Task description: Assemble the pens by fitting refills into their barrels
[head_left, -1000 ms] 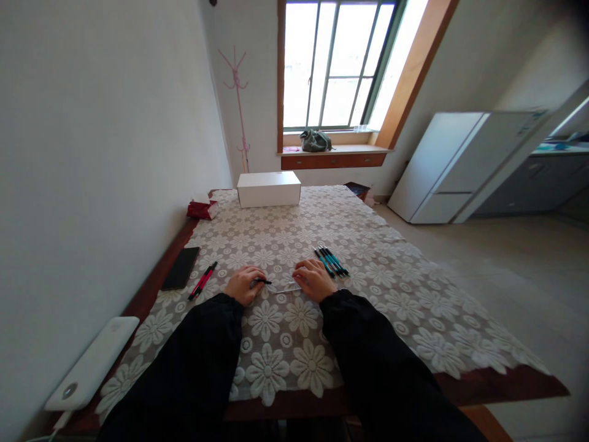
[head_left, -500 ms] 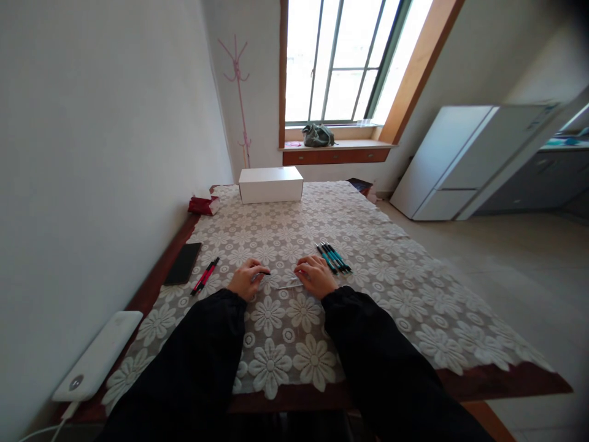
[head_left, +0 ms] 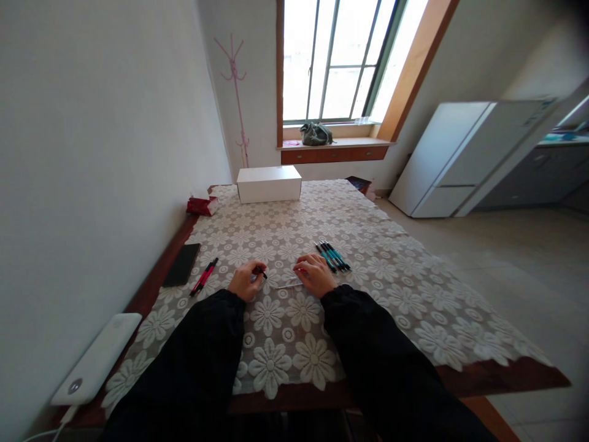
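Observation:
My left hand [head_left: 246, 281] is closed, thumb and fingers pinching a small black pen part [head_left: 263, 273] just above the tablecloth. Across from it my right hand [head_left: 316, 275] has its fingers curled together; what sits between them is hidden. A thin whitish stick [head_left: 289, 285], perhaps a pen refill, shows below the right fingers, and I cannot tell whether it is held or lies on the cloth. Several teal-and-black pens [head_left: 332, 256] lie side by side just beyond the right hand. Red-and-black pens [head_left: 204, 277] lie left of the left hand.
A floral lace tablecloth [head_left: 269, 362] covers the table. On the left are a dark phone-like slab [head_left: 182, 265], a white power bank [head_left: 96, 359] with a cable, and a red packet [head_left: 201, 206]. A white box [head_left: 269, 185] stands at the far end.
The small black part in my left hand has turned, its tip now angled more downward. My right hand has barely moved. The view has shifted slightly.

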`<state>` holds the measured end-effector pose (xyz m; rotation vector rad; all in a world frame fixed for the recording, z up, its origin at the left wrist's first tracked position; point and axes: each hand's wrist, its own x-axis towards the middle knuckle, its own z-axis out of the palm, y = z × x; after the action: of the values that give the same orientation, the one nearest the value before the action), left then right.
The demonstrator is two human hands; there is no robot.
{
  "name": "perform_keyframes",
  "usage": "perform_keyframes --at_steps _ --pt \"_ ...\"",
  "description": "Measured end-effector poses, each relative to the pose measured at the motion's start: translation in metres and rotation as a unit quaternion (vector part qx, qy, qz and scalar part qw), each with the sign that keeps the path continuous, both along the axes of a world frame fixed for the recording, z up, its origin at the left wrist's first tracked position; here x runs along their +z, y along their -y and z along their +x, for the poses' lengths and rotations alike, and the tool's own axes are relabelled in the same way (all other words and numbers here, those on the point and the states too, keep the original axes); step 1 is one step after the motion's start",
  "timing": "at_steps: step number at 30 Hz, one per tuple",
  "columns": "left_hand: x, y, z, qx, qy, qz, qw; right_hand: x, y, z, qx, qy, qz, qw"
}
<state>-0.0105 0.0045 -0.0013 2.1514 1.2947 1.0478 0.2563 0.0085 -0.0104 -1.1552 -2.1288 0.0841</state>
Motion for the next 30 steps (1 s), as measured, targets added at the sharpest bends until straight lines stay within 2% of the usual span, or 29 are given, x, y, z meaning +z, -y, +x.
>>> perform_keyframes --at_steps 16,20,24,30 --pt "-0.001 -0.0014 -0.0031 0.009 0.018 0.034 0.999 -0.0003 -0.0002 -0.0004 -0.012 -0.004 0.004 1.0" --pt "-0.0048 -0.0043 -0.0045 -0.007 -0.041 0.017 0.999 0.0 -0.0006 -0.0005 -0.011 -0.006 0.007 1.0" --pt "-0.0079 -0.0057 -0.0054 0.005 -0.05 0.013 0.999 -0.0008 -0.0007 -0.0003 -0.007 -0.006 0.004 1.0" --pt "-0.0066 -0.0042 -0.0043 -0.015 -0.084 0.012 0.996 -0.0019 -0.0012 0.0004 -0.006 -0.005 -0.005 1.0"
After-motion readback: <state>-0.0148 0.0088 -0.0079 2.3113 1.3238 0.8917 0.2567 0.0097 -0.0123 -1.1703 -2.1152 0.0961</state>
